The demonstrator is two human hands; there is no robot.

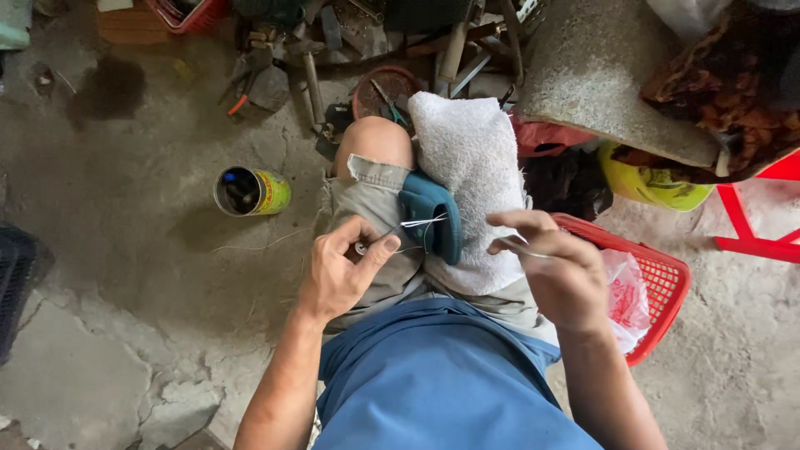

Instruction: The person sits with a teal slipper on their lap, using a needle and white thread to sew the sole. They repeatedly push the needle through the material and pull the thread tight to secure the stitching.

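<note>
While the teal sandal [432,215] lies on the white towel [467,158] over the knee, the left hand [340,271] pinches an awl-like tool; the right hand [557,271] grips taut thread [423,222]. Advise steady tension and fingers kept clear of the point.

Soft, even daylight; faint shadows; sharp centre; slight wide-angle bending at edges.
</note>
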